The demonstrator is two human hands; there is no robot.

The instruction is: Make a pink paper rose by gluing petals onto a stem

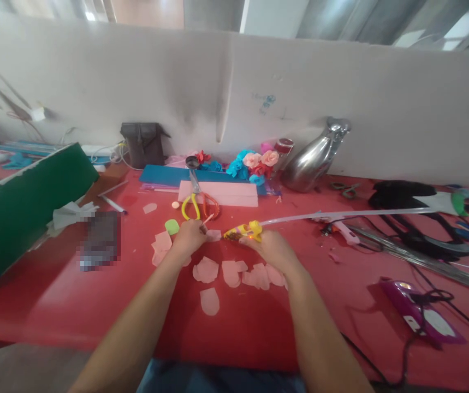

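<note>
My right hand point(273, 248) is wrapped round a yellow hot glue gun point(243, 231), its nozzle pointing left. A long translucent glue stick point(340, 214) runs out of its back to the right. Between the fingers of my left hand point(191, 236) is a pink paper petal point(213, 235), close to the nozzle. A thin pale stick point(208, 219) also sticks up from that hand. Cut pink petals point(206, 269) lie in small groups below both hands, with a single petal point(210, 302) nearer me. A light green paper piece point(172, 226) lies left of my left hand.
Scissors point(200, 206) with yellow and red handles lie ahead, on folded pink paper point(234, 194). Paper flowers point(254, 164) and a steel jug point(316, 155) stand at the back. A green board point(25, 213) rises at left; a purple power strip point(420, 311) with cords lies right.
</note>
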